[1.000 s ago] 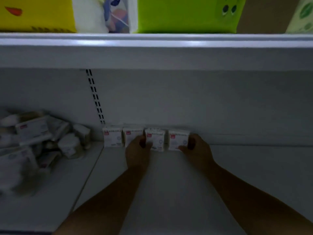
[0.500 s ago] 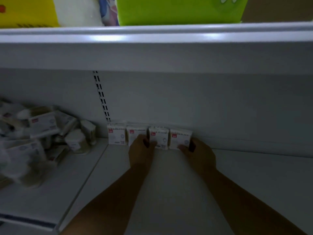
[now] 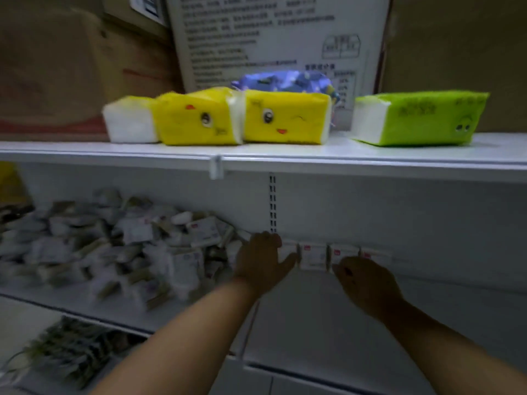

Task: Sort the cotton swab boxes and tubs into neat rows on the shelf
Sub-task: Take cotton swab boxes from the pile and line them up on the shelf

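Cardboard cartons (image 3: 71, 67) fill the top, unseen 1 s ago; view has pulled back & tilted up. Upper shelf (image 3: 370, 155) now shows its deck w/ yellow tissue packs (image 3: 196, 121) and a green tissue pack (image 3: 422, 118); lower shelf (image 3: 328, 323) carries a loose swab-pack pile (image 3: 114, 252) on its left part, blurred. Left hand (image 3: 261, 263) has gone from mid-row to the row's left end; fingers loose, thumb out by the end box, gripping nothing. Right hand (image 3: 368, 283) has left the row's right end, now in front of boxes 3-4; fingers hidden, can't tell if it holds. Four cotton swab boxes (image 3: 313, 256) stand side by side vs. the back panel, as before.
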